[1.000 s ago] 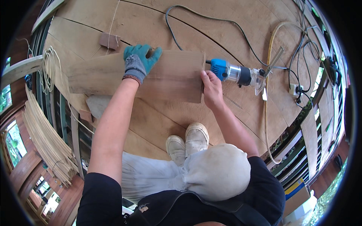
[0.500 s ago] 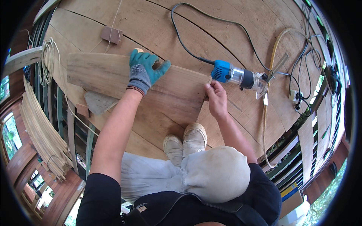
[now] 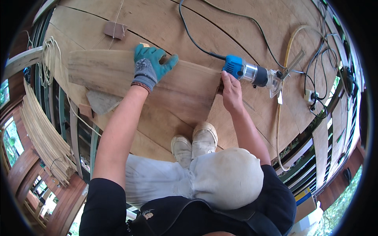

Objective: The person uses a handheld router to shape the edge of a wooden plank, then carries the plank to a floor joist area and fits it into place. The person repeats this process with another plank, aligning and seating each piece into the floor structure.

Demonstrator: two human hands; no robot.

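Note:
A wide, curved-edged wooden board (image 3: 185,88) lies across the floor before my feet. My left hand (image 3: 151,67), in a green and grey work glove, is over its far edge, with the fingers bent over that edge and the thumb apart. A small pale piece (image 3: 145,45) shows beyond the gloved fingertips; its kind is unclear. My bare right hand (image 3: 231,90) is at the board's right end, thumb pointing up near the far corner and fingers partly hidden. Close beyond that hand, a blue and silver trim router (image 3: 246,71) with a clear base lies on its side.
The router's cord (image 3: 193,37) loops over the plank floor. A tan hose (image 3: 278,129) and a socket block (image 3: 310,95) with cables are on the right. At the left are a grey offcut (image 3: 101,102), a brown block (image 3: 115,30), hanging rope (image 3: 48,63) and stacked strips (image 3: 47,133).
My right hand has shifted slightly up and right along the board's end, its thumb now straighter. The left hand stays on the far edge. The view has shifted a little.

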